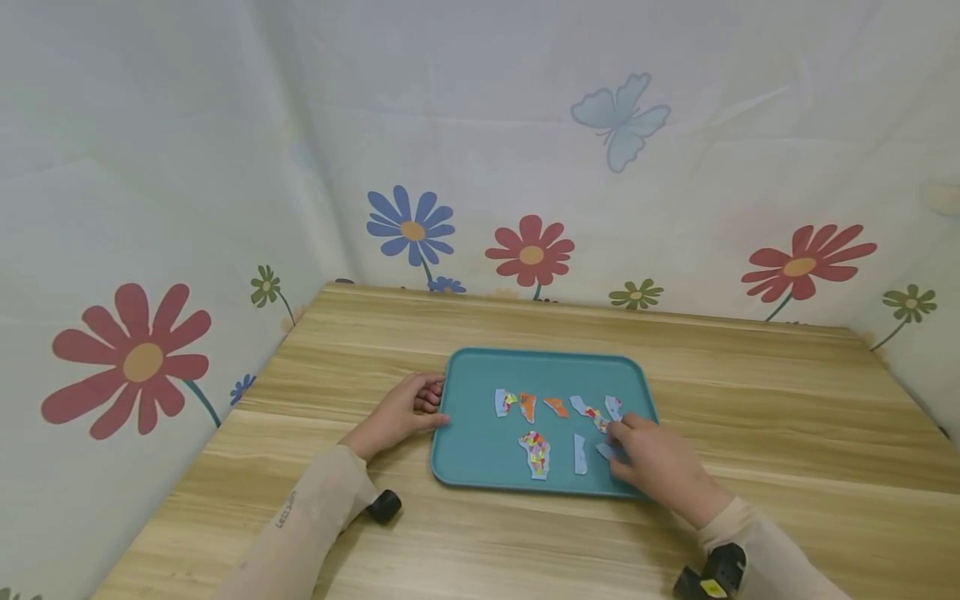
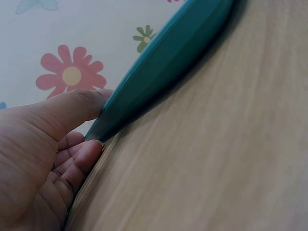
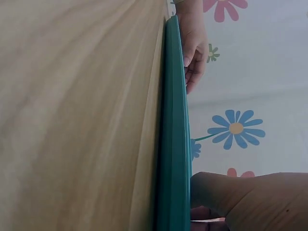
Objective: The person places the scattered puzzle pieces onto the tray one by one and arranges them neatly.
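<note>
A teal tray (image 1: 487, 477) lies on the table, bearing several cut pieces with a map-like print. My left hand (image 1: 405, 414) grips the tray's left rim, its thumb (image 2: 89, 103) over the edge and the fingers curled against the outer side. At the tray's right side, my right hand (image 1: 663, 458) reaches in with thumb and fingertips around a pale blue map puzzle piece (image 1: 604, 451). Nearby lie a pale blue strip (image 1: 580, 455), a multicoloured piece (image 1: 536, 455) and two orange pieces. In the right wrist view the tray wall hides the right fingertips.
Wooden table (image 1: 487, 542) surrounds the tray on all sides. Behind it hangs a pale curtain (image 1: 465, 108) printed with flowers and a butterfly. A blue-and-yellow piece (image 1: 502, 403) lies in the upper row on the tray.
</note>
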{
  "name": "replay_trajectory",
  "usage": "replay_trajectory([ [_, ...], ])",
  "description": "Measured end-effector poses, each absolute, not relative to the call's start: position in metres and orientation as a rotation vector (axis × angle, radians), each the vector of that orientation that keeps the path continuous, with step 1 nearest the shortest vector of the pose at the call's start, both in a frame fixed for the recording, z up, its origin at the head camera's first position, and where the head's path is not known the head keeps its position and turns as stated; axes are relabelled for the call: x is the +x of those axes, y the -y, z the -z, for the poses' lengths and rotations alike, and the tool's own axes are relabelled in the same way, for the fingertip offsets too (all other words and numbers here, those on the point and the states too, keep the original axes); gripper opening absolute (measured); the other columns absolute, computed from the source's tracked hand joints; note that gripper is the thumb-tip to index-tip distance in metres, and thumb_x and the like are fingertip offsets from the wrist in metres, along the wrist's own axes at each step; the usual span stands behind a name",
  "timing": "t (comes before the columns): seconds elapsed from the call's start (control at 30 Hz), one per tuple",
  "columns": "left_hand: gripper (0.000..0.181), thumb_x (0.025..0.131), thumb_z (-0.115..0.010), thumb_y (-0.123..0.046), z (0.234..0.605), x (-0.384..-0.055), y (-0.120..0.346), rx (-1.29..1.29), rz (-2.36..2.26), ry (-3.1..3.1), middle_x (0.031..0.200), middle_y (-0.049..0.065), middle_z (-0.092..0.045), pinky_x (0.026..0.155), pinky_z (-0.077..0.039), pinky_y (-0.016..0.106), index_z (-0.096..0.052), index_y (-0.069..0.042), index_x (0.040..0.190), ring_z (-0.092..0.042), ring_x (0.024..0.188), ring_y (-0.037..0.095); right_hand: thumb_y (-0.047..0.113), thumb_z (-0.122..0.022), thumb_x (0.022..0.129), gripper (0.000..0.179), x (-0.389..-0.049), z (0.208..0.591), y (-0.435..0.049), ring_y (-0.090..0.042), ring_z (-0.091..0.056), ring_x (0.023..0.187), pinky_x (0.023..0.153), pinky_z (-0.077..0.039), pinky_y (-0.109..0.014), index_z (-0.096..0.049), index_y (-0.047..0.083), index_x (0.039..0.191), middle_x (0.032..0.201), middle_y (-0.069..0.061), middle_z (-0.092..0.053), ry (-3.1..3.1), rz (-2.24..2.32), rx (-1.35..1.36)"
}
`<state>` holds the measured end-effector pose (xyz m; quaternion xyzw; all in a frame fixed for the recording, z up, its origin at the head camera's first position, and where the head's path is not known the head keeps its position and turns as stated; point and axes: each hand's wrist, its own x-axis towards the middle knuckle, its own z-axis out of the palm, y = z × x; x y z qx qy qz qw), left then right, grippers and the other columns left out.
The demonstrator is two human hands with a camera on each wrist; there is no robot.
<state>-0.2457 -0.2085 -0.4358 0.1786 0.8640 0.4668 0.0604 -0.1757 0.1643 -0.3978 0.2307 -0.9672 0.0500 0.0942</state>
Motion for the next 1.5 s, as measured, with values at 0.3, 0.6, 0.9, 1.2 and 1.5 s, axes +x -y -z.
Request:
replay_trajectory([
  [0.3,0.068,0.082,-0.077,-0.014,0.436,-0.247,0.207,0.556,-1.417,-2.612,0.114,0.015,-0.054,0.083,-0.051,0.026,-0.043,0.003,0.139,-0.055,0.097,0.018,0.021,-0.075,0.075,0.014,-0.175,0.401,-0.167,-0.007,-0.041,0.059,0.047,-0.036,-0.022,-0.066,0.013,0.083,0.077,0.002,-0.054,2.854,-0.125,0.684],
  [0.6,0.068,0.082,-0.076,-0.015,0.436,-0.247,0.206,0.569,-1.4,-2.618,0.114,0.015,-0.054,0.083,-0.051,0.024,-0.043,0.004,0.139,-0.055,0.097,0.018,0.021,-0.075,0.078,0.014,-0.171,0.403,-0.167,-0.008,-0.045,0.063,0.052,-0.043,-0.024,-0.068,0.011,0.084,0.08,0.001,-0.056,2.864,-0.199,0.643],
  [0.9,0.069,0.082,-0.077,-0.017,0.44,-0.247,0.21,0.552,-1.402,-2.625,0.114,0.014,-0.054,0.084,-0.051,0.022,-0.044,0.001,0.139,-0.055,0.097,0.017,0.022,-0.075,0.078,0.017,-0.17,0.405,-0.167,-0.008,-0.052,0.067,0.053,-0.046,-0.024,-0.069,0.011,0.089,0.086,0.001,-0.06,2.866,-0.236,0.6],
  [1.2,0.067,0.082,-0.077,-0.016,0.442,-0.248,0.219,0.58,-1.411,-2.626,0.114,0.017,-0.054,0.085,-0.052,0.029,-0.045,0.003,0.138,-0.056,0.098,0.022,0.022,-0.074,0.08,0.018,-0.175,0.406,-0.165,-0.006,-0.049,0.065,0.049,-0.042,-0.022,-0.069,0.01,0.093,0.086,0.001,-0.059,2.842,-0.304,0.582],
  [1.5,0.067,0.082,-0.076,-0.014,0.442,-0.249,0.225,0.548,-1.368,-2.641,0.114,0.017,-0.056,0.085,-0.053,0.027,-0.044,0.005,0.138,-0.057,0.099,0.021,0.01,-0.074,0.081,0.027,-0.191,0.403,-0.176,-0.029,-0.06,0.095,0.083,-0.053,-0.045,-0.065,0.0,0.105,0.099,-0.013,-0.063,2.693,-0.48,0.68],
])
